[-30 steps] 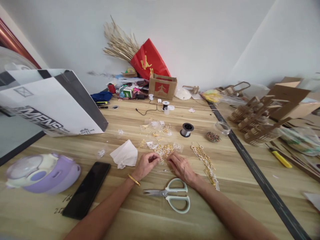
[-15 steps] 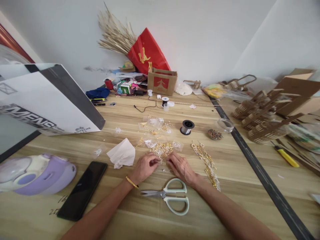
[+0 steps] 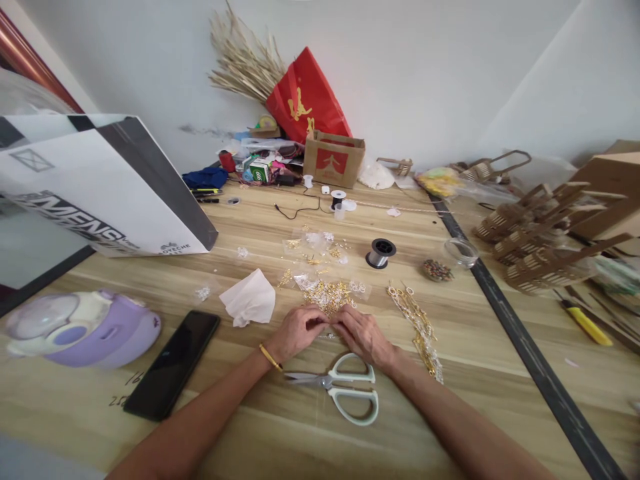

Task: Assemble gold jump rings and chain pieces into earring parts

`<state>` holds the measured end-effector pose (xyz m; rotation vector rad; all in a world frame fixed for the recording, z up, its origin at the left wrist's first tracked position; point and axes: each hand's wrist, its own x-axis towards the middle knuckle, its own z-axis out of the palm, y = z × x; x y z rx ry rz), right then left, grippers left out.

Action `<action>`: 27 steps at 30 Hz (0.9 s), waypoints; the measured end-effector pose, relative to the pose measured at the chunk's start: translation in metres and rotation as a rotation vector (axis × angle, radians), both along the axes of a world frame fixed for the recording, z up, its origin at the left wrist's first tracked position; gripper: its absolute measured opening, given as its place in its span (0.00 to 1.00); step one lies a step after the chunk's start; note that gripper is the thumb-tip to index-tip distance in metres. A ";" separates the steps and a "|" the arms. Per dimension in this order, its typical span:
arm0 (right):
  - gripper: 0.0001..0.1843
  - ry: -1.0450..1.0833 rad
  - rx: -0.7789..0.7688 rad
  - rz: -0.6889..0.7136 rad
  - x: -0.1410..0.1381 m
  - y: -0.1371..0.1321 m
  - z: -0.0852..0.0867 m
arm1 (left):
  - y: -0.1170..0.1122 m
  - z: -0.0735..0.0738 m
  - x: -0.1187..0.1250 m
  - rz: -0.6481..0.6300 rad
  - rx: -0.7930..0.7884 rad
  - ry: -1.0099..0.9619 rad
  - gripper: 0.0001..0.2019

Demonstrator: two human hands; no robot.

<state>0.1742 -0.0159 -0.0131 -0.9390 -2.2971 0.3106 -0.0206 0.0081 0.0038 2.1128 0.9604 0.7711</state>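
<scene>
Near the middle of the table my left hand (image 3: 299, 331) is closed in a pinch, thumb against fingers, with a gold bangle on its wrist. My right hand (image 3: 364, 335) pinches right beside it, and the fingertips almost meet. What they hold is too small to make out. Just below the fingertips lies a thin beaded strand (image 3: 327, 336), partly covered by the hands. A heap of gold and clear beads (image 3: 327, 295) sits directly beyond them. Scissors (image 3: 327, 381) with pale green handles rest between my forearms. Finished-looking gold and silver beaded strands (image 3: 417, 327) lie right of my right hand.
A wire spool (image 3: 381, 253) and a tub of dark beads (image 3: 437, 269) stand beyond, at right. On the left are a tissue (image 3: 249, 298), a phone (image 3: 173, 365), a purple-white bottle (image 3: 90, 330) and a large white box (image 3: 110, 193). A yellow cutter (image 3: 586, 322) lies far right.
My two hands have come closer together, their fingertips now almost touching over the strand. The whole view has shifted slightly, so things appear a little further right.
</scene>
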 end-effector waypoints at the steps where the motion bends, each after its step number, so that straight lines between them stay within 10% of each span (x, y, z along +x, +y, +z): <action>1: 0.08 -0.001 -0.001 0.000 0.000 0.000 0.000 | 0.000 0.000 0.000 0.001 -0.007 0.005 0.05; 27: 0.09 0.056 -0.077 -0.031 0.001 0.001 0.001 | 0.002 0.005 -0.004 0.054 0.006 0.087 0.05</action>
